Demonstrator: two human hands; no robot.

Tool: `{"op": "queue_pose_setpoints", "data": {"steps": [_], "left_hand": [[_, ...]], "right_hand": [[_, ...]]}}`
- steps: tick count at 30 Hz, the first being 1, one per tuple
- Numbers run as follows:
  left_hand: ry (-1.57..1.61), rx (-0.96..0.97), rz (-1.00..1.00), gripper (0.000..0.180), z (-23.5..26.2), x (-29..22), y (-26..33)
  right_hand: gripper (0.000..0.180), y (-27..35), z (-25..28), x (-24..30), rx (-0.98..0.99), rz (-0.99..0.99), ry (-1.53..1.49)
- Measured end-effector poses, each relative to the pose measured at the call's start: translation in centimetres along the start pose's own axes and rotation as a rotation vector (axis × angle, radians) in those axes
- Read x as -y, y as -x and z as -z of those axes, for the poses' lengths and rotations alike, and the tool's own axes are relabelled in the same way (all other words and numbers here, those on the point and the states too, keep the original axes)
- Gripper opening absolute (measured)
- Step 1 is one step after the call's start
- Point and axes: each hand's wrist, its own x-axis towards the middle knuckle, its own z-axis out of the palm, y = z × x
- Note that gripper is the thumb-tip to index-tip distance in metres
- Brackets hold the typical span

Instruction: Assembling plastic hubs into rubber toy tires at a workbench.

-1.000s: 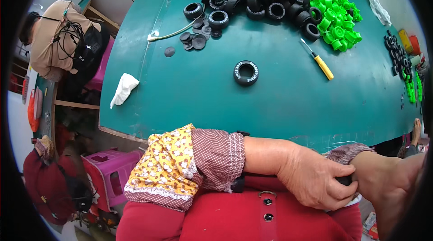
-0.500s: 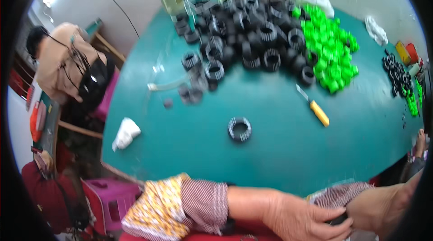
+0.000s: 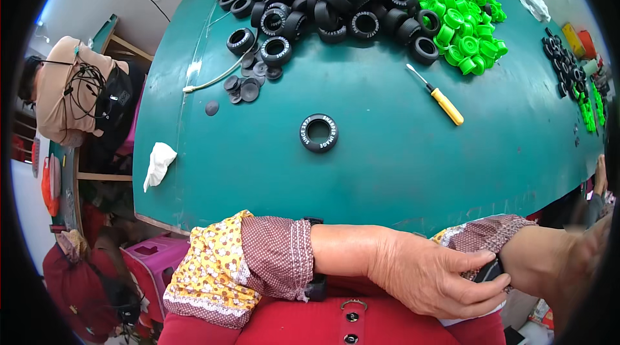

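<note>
My left hand [image 3: 445, 277] reaches across to my right forearm. Its thumb and fingers close round a black band [image 3: 489, 270] at the right wrist, by the patterned sleeve's edge; part of the band is hidden by the fingers. At the right rim of the picture my right hand [image 3: 589, 242] is raised, blurred and partly cut off, so its fingers cannot be made out. A single black toy tyre [image 3: 318, 133] with white lettering lies flat on the green table [image 3: 387, 177], ahead of my arms.
Black tyres [image 3: 336, 0] are heaped at the back, beside bright green wheel hubs [image 3: 462, 16]. A yellow-handled screwdriver [image 3: 445, 105] lies to their front. Dark discs [image 3: 248, 87], a pale cable [image 3: 216, 81] and crumpled white tissue [image 3: 159, 163] are on the left. Another person [image 3: 71, 93] sits at far left.
The view has tilted downward, so the table's things sit higher in the picture. My left hand stays at the right wrist, and the single tyre still lies on the table.
</note>
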Motion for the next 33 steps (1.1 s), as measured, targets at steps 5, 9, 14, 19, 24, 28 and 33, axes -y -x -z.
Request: {"op": "queue_pose_setpoints", "data": {"steps": [5, 9, 14, 19, 24, 28, 33], "left_hand": [[0.003, -0.003, -0.025, 0.034, 0.5, -0.1, 0.1], [-0.054, 0.089, -0.031, 0.037, 0.9, -0.2, 0.3], [-0.117, 0.264, 0.168, 0.035, 2.2, 0.6, 2.2], [-0.22, 0.559, 0.748, 0.061, 7.5, 5.0, 5.4], [-0.237, 0.674, 1.12, 0.066, 11.3, 4.8, 8.0], [-0.181, 0.679, 1.288, 0.056, 11.2, 3.9, 9.0], [0.413, -0.088, 1.786, 0.032, 10.0, 4.2, 9.8]], "right_hand": [[0.03, -1.9, -1.0, 0.6, 0.039, -0.073, -0.057], [0.026, -4.8, -3.1, 3.5, 0.136, -0.132, -0.056], [0.013, -6.8, 3.6, -8.8, -0.055, -0.218, 1.106], [0.015, -2.1, 13.7, -14.7, -0.152, -0.498, 1.134], [0.039, -1.9, 11.7, -16.5, 0.074, -0.677, 1.614], [0.045, -0.6, 12.8, -18.1, 0.116, -0.427, 1.812], [0.036, -1.0, 9.1, -16.2, -0.005, -0.728, 1.293]]}}
